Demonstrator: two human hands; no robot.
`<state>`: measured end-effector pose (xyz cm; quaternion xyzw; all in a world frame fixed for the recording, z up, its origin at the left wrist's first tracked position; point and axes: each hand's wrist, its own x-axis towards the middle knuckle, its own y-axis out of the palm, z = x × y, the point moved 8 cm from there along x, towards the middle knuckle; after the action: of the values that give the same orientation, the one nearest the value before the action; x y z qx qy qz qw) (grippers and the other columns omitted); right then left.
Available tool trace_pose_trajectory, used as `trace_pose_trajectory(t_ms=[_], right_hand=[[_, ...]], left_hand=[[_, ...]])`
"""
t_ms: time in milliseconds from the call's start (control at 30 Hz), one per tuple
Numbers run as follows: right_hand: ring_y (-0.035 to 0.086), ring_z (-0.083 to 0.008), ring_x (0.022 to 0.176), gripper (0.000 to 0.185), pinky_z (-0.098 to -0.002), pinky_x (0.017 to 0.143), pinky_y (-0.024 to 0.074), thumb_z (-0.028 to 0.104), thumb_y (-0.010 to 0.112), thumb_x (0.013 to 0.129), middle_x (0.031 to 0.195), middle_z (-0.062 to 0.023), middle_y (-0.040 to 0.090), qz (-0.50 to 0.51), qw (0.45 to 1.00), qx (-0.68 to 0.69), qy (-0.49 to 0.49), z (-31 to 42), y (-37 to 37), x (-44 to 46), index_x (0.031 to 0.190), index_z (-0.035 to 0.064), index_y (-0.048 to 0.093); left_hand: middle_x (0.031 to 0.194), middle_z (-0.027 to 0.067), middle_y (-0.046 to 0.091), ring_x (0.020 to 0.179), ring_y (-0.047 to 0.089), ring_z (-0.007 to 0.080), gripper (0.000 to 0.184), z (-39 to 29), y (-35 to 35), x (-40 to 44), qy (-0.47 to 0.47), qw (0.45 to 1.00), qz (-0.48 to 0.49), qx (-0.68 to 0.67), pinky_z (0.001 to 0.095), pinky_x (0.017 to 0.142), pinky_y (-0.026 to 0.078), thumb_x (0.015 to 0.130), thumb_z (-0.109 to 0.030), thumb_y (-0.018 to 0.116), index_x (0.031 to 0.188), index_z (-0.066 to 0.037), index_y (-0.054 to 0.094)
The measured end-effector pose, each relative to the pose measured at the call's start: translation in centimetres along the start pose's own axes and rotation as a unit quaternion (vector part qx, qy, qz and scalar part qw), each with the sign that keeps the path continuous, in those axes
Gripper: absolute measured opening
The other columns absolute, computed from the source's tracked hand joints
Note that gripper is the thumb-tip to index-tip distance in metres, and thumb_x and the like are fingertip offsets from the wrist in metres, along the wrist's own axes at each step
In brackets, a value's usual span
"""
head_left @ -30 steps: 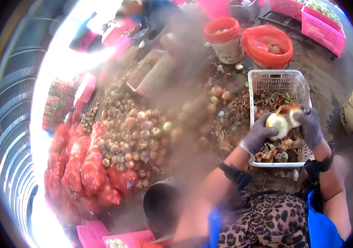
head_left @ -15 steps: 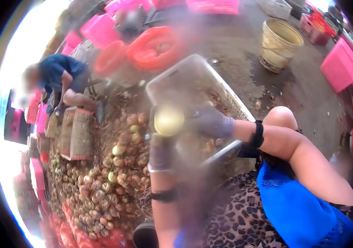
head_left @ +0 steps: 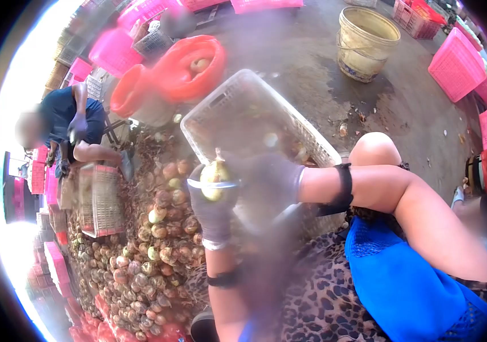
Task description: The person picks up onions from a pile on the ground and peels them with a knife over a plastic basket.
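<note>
A peeled, pale yellow-green onion [head_left: 215, 171] sits in my left hand [head_left: 211, 212], whose gloved fingers are closed around its lower side. My right hand [head_left: 269, 181], also gloved, is closed just beside the onion. From it a thin, shiny knife blade [head_left: 197, 184] runs across the front of the onion; the handle is hidden in the blurred fist. Beneath and beyond both hands lies a white plastic crate [head_left: 306, 137] with some onion bits inside. To the left, a wide heap of unpeeled onions [head_left: 141, 268] covers the floor, a few pale ones among them.
Red-lined tubs [head_left: 166, 68] stand beyond the crate, one with an onion inside. A worn bucket [head_left: 366, 48] is on the wet floor. Another person [head_left: 78, 119] bends beside an upright crate [head_left: 102, 199] at left. Pink crates [head_left: 457, 62] line the edges.
The view has shifted a little to the right. The onion, earlier facing me whole, now has the blade across it, and my left hand has come up around it.
</note>
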<state>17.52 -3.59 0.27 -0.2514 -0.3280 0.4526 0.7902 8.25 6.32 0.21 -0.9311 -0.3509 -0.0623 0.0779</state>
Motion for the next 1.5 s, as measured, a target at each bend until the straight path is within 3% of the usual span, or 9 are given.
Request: trace_pose_trajectory(t_ms=[167,267,333,500,667,833,1000,1367,1500], right_hand=[[0.07,-0.0368,0.076,0.067,-0.0478,0.069,0.0533,0.013,0.057,0.089,0.087,-0.0196,0.07,0.033,0.995,0.043,0.083,-3.1,1.8,0.1,0.152,0.0066,0.034],[0.071,-0.0351,0.088,0.063,-0.0442,0.074,0.0555,0.02,0.063,0.09,0.103,-0.0188,0.071,0.245,0.945,-0.152,0.157,-6.1,1.9,-0.4,0.149,0.0125,0.042],[0.07,-0.0339,0.093,0.057,-0.0419,0.077,0.0561,0.02,0.065,0.088,0.108,-0.0172,0.07,0.232,0.953,-0.12,0.155,-12.7,4.8,-1.1,0.143,0.0124,0.05],[0.07,-0.0318,0.09,0.045,-0.0419,0.076,0.0554,0.021,0.065,0.084,0.105,-0.0135,0.071,0.142,0.986,-0.038,0.082,-6.3,0.2,0.0,0.128,0.0109,0.063],[0.069,-0.0311,0.086,0.039,-0.0415,0.073,0.0541,0.019,0.062,0.085,0.094,-0.0162,0.071,-0.039,0.998,0.053,-0.01,-1.0,-0.3,-0.5,0.123,0.0118,0.066],[0.069,-0.0335,0.081,0.037,-0.0418,0.073,0.0532,0.018,0.06,0.087,0.089,-0.0171,0.07,0.069,0.977,0.167,0.111,-1.1,1.1,-0.4,0.123,0.0112,0.065],[0.068,-0.0369,0.082,0.044,-0.0438,0.074,0.053,0.021,0.063,0.089,0.09,-0.0205,0.069,0.101,0.991,0.069,0.055,-2.4,2.4,-1.6,0.132,0.0119,0.059],[0.068,-0.0388,0.078,0.048,-0.0455,0.07,0.0524,0.029,0.068,0.087,0.091,-0.0221,0.069,0.052,0.986,0.155,0.043,-0.7,1.1,-0.2,0.13,0.0096,0.058],[0.068,-0.0392,0.072,0.051,-0.0465,0.067,0.0526,0.03,0.067,0.087,0.088,-0.0202,0.069,0.012,0.994,0.107,0.02,-2.5,2.4,-1.6,0.133,0.0103,0.055]], left_hand=[[0.119,0.0094,0.06,0.107,0.061,0.0195,0.067,-0.2,0.6,-0.8,-0.018,0.997,0.009,-0.071,0.0344,0.095,0.054,0.074,-0.006,0.084,0.131,-0.002,0.049],[0.121,0.0113,0.06,0.108,0.062,0.0216,0.067,0.7,-0.5,-1.4,-0.048,0.994,-0.008,-0.103,0.0353,0.096,0.054,0.073,-0.005,0.082,0.131,-0.001,0.048],[0.122,0.0134,0.059,0.11,0.062,0.0245,0.073,-0.2,-1.4,-1.5,-0.033,0.994,-0.02,-0.1,0.0376,0.097,0.055,0.071,-0.006,0.079,0.135,0.0,0.046],[0.129,0.0155,0.057,0.117,0.062,0.0304,0.084,-0.1,-2.9,-0.1,-0.08,0.929,0.057,-0.358,0.0421,0.103,0.054,0.075,-0.021,0.084,0.144,0.0,0.04],[0.133,0.0172,0.056,0.122,0.059,0.0317,0.08,0.6,-1.8,0.6,-0.07,0.911,0.035,-0.405,0.0436,0.106,0.053,0.077,-0.019,0.082,0.142,0.002,0.041],[0.137,0.0256,0.053,0.126,0.055,0.0381,0.075,2.5,-1.9,0.8,-0.083,0.872,-0.031,-0.481,0.0484,0.111,0.048,0.082,-0.02,0.078,0.142,0.005,0.04],[0.135,0.0329,0.053,0.126,0.053,0.0453,0.078,3.3,-2.5,1.4,-0.126,0.763,-0.024,-0.633,0.053,0.113,0.044,0.084,-0.036,0.077,0.14,0.007,0.043],[0.135,0.023,0.057,0.125,0.055,0.0428,0.076,3.7,-0.9,1.4,-0.083,0.846,-0.058,-0.524,0.0557,0.11,0.044,0.082,-0.035,0.078,0.14,0.003,0.046],[0.129,0.0238,0.061,0.121,0.059,0.0415,0.077,2.2,-0.1,1.4,-0.155,0.704,0.02,-0.692,0.0547,0.106,0.045,0.081,-0.058,0.071,0.132,-0.003,0.056]])
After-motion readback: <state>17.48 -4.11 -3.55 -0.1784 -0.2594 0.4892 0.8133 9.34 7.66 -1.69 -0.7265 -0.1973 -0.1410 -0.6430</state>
